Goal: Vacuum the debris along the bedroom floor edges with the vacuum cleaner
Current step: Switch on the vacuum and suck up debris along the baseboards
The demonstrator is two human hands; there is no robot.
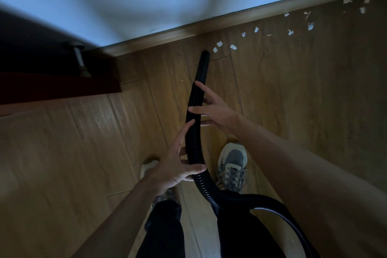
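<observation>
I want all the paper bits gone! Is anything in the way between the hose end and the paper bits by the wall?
Nothing visible. The hose nozzle points at bare wooden floor, and the nearest paper scraps lie just beyond its tip, trailing right along the baseboard.

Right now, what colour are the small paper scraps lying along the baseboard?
White, best seen in the head view: small torn paper scraps on brown wood-pattern floor.

Black ribbed hose [193,132], white scraps [232,47]
</observation>
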